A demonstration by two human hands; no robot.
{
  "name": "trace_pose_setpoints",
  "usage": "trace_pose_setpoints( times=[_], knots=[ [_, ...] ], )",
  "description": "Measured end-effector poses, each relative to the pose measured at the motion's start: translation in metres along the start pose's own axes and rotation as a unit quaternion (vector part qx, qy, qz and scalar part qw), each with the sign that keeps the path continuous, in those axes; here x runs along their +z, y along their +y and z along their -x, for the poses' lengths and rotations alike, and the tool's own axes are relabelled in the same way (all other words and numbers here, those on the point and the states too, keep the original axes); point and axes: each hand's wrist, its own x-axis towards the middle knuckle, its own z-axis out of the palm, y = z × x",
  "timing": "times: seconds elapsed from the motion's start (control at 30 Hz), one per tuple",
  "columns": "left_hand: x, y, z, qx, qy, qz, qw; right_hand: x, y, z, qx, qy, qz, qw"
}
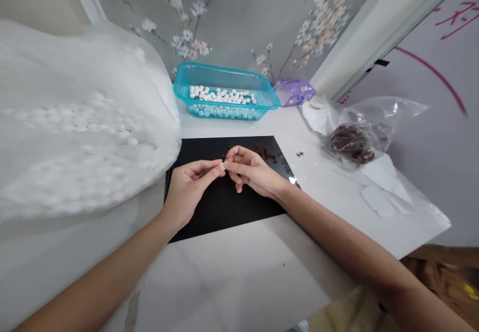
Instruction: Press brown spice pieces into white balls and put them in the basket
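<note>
My left hand [189, 188] is closed in a pinch, thumb and forefinger on a small white ball [222, 166] that is mostly covered by fingertips. Against it, the thumb and forefinger of my right hand [251, 171] also come together; what they hold, if anything, is too small to make out. Both hands are just above a black mat [228, 212]. Small dark brown branched pieces [266, 153] lie in a loose pile on the mat, behind my right hand.
A turquoise basket [226, 106] with many white balls stands at the back. To the left bulges a large translucent bag [90, 122] of white balls. At right are a clear bag [354, 140] of brown pieces, a purple packet [295, 91] and a stray brown piece [300, 154].
</note>
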Motion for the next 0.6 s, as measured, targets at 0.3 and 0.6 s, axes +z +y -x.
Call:
trace_pose_setpoints(
  times=[0.3,0.6],
  knots=[
    [0.0021,0.002,-0.0016,-0.015,-0.006,0.01,1.0,0.0097,0.0045,-0.001,-0.036,0.022,-0.034,0.999],
    [0.003,0.0037,-0.0007,-0.022,-0.008,-0.003,1.0,0.0071,0.0054,-0.0019,-0.031,0.022,-0.049,0.998]
  ],
)
